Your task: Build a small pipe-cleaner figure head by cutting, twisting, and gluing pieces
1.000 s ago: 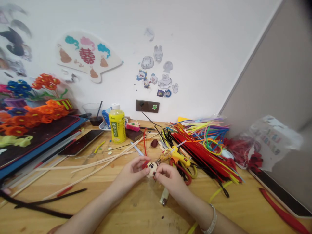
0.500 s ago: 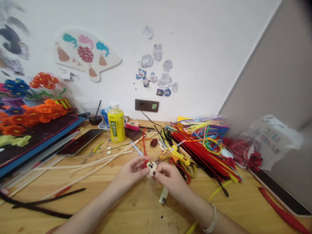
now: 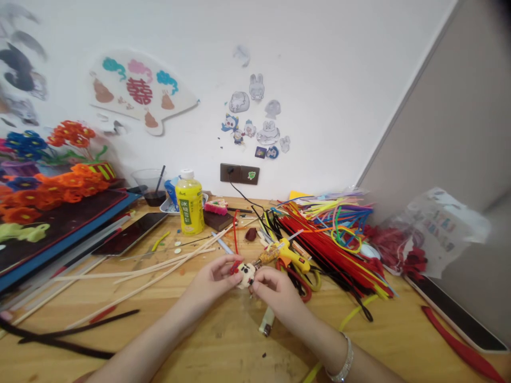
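Observation:
Between my two hands is a small cream fuzzy figure (image 3: 245, 272) with black and red bits on its front. My left hand (image 3: 215, 277) pinches its red left side between thumb and fingers. The fingertips of my right hand (image 3: 272, 287) are pressed together at its lower right side; whether they grip the figure or a small piece on it is too small to tell. A yellow glue gun (image 3: 293, 256) lies just behind my right hand, close to red-handled scissors (image 3: 305, 290). Under my right wrist lies a pale lighter (image 3: 266, 322).
Bundles of red pipe cleaners (image 3: 319, 250) and mixed coloured ones spread at the right. Pale wooden sticks (image 3: 171, 260) cross the left side, near a dark tablet (image 3: 130, 234). A yellow drink bottle (image 3: 190, 205) and a cup (image 3: 154, 189) stand at the back.
The figure has turned and shifted slightly left in my hands, with more of its red side showing. My right fingers have moved slightly left with it.

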Motion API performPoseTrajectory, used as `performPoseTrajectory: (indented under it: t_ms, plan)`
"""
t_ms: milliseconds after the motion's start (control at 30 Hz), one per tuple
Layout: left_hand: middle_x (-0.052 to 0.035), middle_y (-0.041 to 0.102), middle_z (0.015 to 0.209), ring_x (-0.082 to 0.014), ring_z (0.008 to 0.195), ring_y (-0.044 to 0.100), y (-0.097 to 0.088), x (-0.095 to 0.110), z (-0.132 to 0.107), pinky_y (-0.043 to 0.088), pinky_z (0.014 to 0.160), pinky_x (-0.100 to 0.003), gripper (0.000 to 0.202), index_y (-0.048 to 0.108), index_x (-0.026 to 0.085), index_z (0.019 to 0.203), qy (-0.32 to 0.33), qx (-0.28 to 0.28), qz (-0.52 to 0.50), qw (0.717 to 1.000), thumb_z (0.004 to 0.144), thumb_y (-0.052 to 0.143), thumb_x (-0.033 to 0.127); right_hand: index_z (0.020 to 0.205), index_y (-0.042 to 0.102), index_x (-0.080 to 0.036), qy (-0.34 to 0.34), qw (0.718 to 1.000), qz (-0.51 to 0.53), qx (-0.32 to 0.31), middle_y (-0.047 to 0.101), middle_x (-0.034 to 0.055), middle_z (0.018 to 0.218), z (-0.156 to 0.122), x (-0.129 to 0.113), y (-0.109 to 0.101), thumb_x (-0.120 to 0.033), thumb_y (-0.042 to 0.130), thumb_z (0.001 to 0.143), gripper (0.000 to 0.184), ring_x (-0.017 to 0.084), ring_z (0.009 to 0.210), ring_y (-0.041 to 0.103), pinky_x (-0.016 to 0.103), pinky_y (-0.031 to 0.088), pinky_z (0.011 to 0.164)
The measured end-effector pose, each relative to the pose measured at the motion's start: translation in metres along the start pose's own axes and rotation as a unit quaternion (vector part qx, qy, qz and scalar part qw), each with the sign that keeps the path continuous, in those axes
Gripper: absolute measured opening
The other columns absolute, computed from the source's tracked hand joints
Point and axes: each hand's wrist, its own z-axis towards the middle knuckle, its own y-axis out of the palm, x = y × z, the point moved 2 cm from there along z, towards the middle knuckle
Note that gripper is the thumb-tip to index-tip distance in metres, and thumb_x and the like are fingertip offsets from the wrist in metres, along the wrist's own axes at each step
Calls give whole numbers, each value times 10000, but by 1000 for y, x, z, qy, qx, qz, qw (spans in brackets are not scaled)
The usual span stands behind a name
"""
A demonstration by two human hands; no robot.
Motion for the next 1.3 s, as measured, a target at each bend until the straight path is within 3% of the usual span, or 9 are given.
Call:
performPoseTrajectory:
  t_ms: [267,400,567,767,1033,1300]
  plan:
    - [-11,667,774,-131,677,590,1,3,0,443,653,-241,505,596,163,878,1,0,14,1000,466,808,362,559,476,-177,11,1000,-8,2,482,-17,598,-1,-1,0,-250,507,686,150,123,603,467,248,387,582]
    - [10,667,719,-126,630,591,-4,0,4,438,595,-229,596,526,181,970,-7,0,-1,1000,492,790,421,626,537,-160,58,998,22,-15,509,-11,580,-1,-2,1,-362,475,725,234,107,537,470,231,375,527]
    - [-4,674,769,-134,664,593,-15,-2,10,445,607,-237,506,553,181,918,10,16,17,1000,545,752,459,628,553,-158,96,993,69,27,529,-12,561,-1,-1,-2,-344,477,696,212,82,471,445,197,339,469]
    - [-27,679,776,-171,717,583,-22,8,11,446,621,-252,431,645,171,853,75,35,112,990,559,723,476,600,552,-166,77,995,43,52,543,-15,543,2,3,-5,-264,459,700,168,82,461,436,198,325,465]
    - [-32,667,808,-161,714,575,-30,-3,17,435,623,-240,410,649,166,889,74,23,145,986,635,667,487,604,564,-168,27,997,-10,69,544,-14,579,4,3,-11,-224,458,732,176,107,538,465,214,344,505]
    - [-16,640,687,-173,661,558,-34,-9,25,428,637,-259,364,666,152,763,85,29,230,969,642,633,493,619,580,-165,-1,996,-39,80,510,-28,556,5,-3,-13,-195,455,747,182,106,542,452,211,338,518]
